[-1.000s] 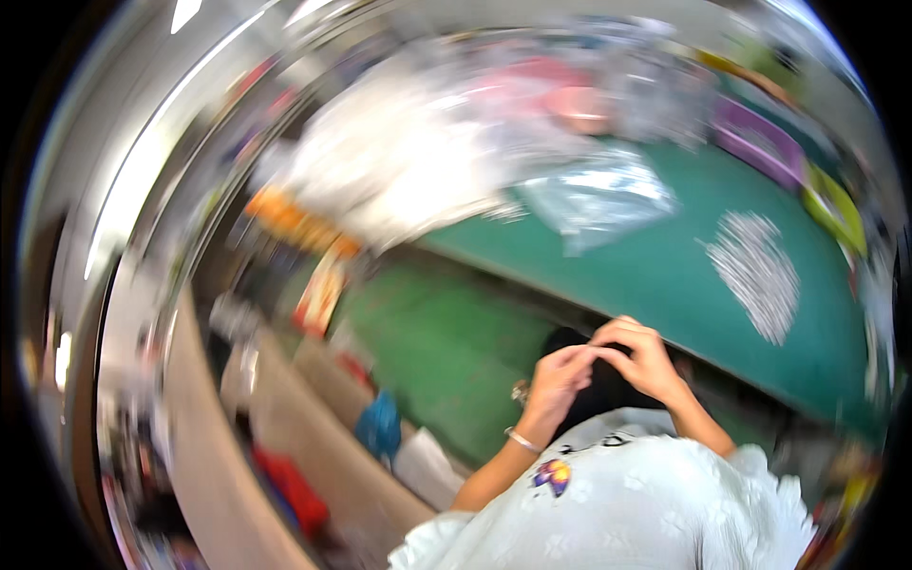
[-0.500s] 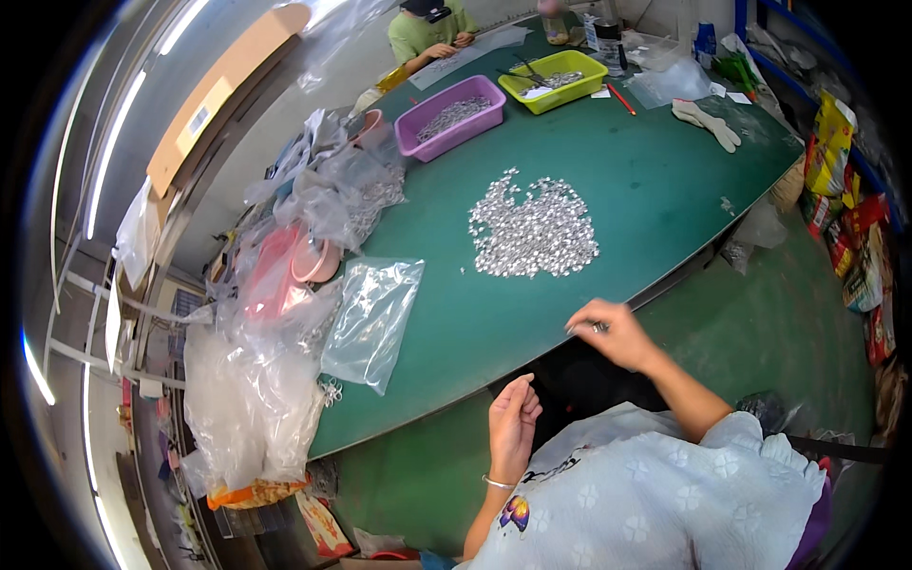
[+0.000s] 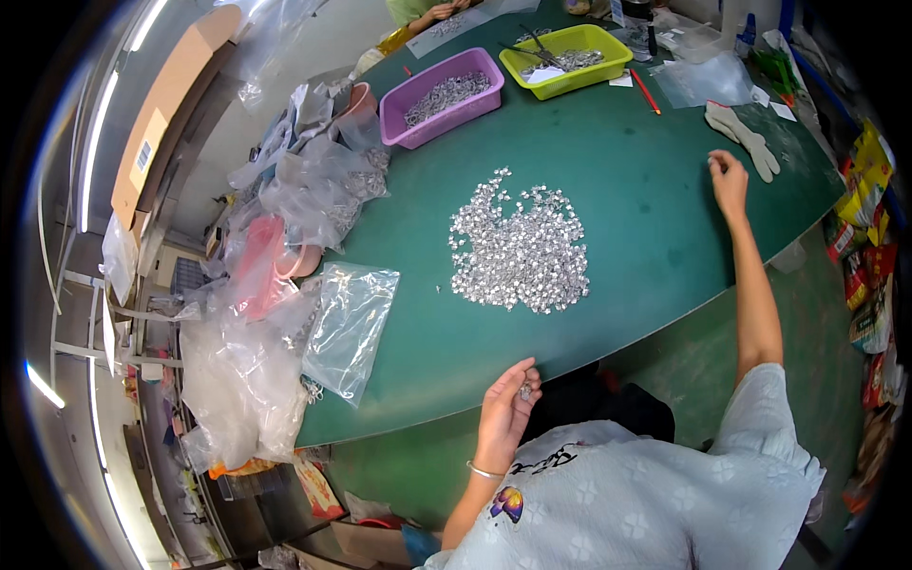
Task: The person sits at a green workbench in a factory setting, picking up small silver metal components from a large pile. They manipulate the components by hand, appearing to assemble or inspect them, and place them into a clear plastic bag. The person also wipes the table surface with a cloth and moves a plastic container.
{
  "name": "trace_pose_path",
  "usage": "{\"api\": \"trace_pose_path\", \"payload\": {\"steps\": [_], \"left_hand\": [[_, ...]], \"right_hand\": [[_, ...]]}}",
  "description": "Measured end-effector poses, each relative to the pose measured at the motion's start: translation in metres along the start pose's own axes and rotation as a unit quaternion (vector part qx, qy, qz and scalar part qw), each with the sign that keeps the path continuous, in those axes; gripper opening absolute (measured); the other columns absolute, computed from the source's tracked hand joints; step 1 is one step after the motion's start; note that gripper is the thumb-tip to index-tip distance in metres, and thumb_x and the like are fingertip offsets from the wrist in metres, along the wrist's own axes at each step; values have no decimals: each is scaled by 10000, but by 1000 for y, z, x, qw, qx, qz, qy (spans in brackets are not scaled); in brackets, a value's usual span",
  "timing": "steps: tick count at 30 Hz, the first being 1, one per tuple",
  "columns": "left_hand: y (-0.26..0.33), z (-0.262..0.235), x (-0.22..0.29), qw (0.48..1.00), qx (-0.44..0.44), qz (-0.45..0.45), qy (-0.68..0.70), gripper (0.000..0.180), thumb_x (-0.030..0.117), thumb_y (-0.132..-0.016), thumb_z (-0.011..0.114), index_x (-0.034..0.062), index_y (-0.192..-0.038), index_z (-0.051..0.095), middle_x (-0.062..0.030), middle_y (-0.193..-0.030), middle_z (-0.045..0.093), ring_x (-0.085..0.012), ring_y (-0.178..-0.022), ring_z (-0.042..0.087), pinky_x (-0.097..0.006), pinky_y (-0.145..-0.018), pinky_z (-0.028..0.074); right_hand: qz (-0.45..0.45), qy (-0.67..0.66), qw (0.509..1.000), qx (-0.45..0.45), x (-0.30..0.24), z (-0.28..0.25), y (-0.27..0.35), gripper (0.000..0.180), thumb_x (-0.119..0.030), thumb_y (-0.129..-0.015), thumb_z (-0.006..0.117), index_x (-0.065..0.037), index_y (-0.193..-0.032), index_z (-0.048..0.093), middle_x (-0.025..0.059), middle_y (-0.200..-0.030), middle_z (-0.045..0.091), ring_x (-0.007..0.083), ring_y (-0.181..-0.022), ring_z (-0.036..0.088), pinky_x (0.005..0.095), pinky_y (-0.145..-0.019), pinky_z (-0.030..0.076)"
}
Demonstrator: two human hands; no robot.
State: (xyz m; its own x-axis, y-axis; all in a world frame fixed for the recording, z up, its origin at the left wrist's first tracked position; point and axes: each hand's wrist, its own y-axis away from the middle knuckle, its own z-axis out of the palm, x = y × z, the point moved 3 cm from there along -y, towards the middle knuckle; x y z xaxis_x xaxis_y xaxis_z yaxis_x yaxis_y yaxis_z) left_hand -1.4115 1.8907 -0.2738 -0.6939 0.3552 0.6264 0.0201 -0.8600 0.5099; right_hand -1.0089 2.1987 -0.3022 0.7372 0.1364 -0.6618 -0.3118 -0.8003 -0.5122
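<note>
Small shiny silver metal pieces [image 3: 521,249] lie in a broad heap on the green tabletop. My left hand [image 3: 505,418] is at the table's near edge, below the heap, its fingers curled around a small silver metal piece [image 3: 525,389]. My right hand [image 3: 730,185] reaches far out over the right side of the table, fingers closed in a pinch; a tiny pale bit shows at the fingertips, too small to name. Just beyond that hand lies a white glove [image 3: 744,140]. A flat transparent plastic bag [image 3: 350,328] rests left of the heap.
Purple basin [image 3: 443,95] and yellow-green basin [image 3: 567,63], both holding metal pieces, stand at the back. A red pen [image 3: 645,92] lies beside them. Plastic bags [image 3: 252,370] crowd the left edge. Another person's hands [image 3: 445,11] work at the far side.
My right hand has moved from the near edge out to the far right, by the glove. My left hand stays near the edge, and silver now shows in it. The view has shifted.
</note>
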Motion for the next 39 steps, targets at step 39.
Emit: {"api": "trace_pose_path", "payload": {"steps": [39], "left_hand": [[-61, -34, 17, 989, -56, -102, 91, 220, 54, -877, 490, -21, -1072, 558, -54, -869, 567, -75, -653, 428, -187, -557, 369]], "right_hand": [[-276, -209, 793, -502, -241, 85, 194, 264, -58, -727, 632, -25, -986, 595, 86, -1080, 547, 262, -1017, 493, 391, -866, 362]]}}
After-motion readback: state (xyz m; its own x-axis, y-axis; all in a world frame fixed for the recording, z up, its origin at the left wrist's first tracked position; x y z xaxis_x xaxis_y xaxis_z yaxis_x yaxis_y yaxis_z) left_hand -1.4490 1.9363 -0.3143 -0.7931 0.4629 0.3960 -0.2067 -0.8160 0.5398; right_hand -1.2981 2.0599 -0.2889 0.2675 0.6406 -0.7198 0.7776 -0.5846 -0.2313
